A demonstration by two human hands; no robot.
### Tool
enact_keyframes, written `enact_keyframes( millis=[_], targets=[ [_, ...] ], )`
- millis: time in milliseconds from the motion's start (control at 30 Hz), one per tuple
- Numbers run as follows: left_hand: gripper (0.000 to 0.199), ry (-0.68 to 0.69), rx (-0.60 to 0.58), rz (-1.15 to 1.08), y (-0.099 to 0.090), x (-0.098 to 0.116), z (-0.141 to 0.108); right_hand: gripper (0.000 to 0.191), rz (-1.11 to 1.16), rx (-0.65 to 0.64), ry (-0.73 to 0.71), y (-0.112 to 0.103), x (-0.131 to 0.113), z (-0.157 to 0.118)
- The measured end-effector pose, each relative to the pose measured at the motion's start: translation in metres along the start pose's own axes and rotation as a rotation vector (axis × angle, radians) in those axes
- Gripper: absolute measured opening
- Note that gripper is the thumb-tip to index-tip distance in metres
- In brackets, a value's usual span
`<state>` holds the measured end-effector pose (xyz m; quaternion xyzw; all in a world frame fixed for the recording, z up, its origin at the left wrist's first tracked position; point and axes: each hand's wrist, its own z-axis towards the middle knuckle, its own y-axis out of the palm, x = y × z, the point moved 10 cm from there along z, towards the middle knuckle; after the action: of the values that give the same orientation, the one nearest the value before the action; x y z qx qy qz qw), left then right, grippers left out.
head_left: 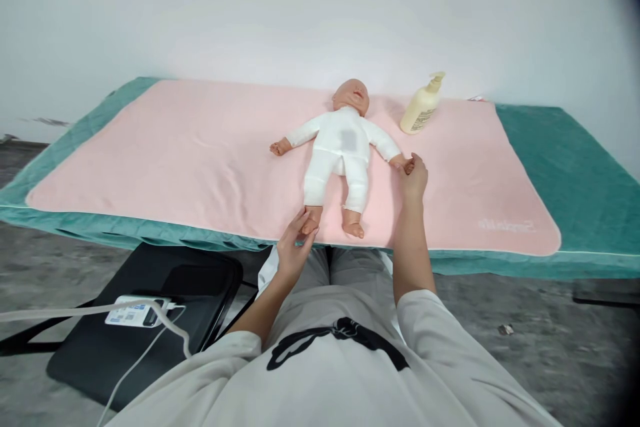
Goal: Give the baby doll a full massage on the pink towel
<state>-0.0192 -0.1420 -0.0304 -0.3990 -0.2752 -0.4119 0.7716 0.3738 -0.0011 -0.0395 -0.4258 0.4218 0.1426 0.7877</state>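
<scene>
A baby doll (343, 140) in white lies on its back on a pink mat (200, 160), its head toward the wall. My left hand (294, 247) is at the doll's foot on the left side, thumb and fingers around it. My right hand (414, 177) holds the doll's hand on the right side between thumb and fingers. Beyond my right hand, a cream pump bottle (420, 111) stands on the mat near the doll's head.
Green padding (565, 160) shows around the mat. The wall (320, 13) runs behind it. At the lower left, a black chair (135, 360) carries a white device (131, 312) with cables.
</scene>
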Motion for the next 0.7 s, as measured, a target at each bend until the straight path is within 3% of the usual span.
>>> enact_keyframes(
  millis=[233,333,433,533,700],
  targets=[
    [0.049,0.098,0.000,-0.018,-0.009,0.005,-0.002,0.065,-0.011,0.089,-0.059,-0.013,-0.006,-0.012],
    [0.041,0.121,0.033,-0.088,-0.022,0.005,0.003,0.060,-0.018,0.167,-0.142,-0.029,-0.017,-0.036],
    [0.035,0.096,0.166,-0.082,-0.045,-0.002,0.023,0.056,-0.009,0.171,-0.172,-0.044,-0.029,-0.076],
    [0.034,-0.017,0.263,0.064,-0.063,-0.020,0.061,0.061,-0.042,-0.028,-0.040,-0.042,-0.029,-0.122],
    [0.046,-0.222,0.106,0.217,-0.043,-0.064,0.146,0.070,-0.033,-0.410,0.057,-0.015,-0.035,-0.190]
  ],
)
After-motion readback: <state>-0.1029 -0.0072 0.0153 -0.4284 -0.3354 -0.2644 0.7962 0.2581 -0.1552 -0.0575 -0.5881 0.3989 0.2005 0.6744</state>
